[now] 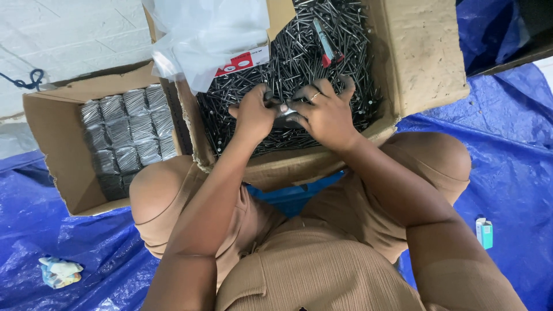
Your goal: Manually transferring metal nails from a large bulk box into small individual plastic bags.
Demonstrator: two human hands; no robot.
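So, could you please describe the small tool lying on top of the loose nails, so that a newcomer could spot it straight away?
Start at the big cardboard box of loose dark nails in front of the person's knees. Above the two hands, toward the box's far end, lies a slim utility knife. Its grey body and red end stand out from the thin dark nails around it.

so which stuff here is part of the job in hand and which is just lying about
In use: left hand, right hand, loose nails, their cardboard box, box of packed nails.

Lying about: crumpled rag, small carton, blue cord.
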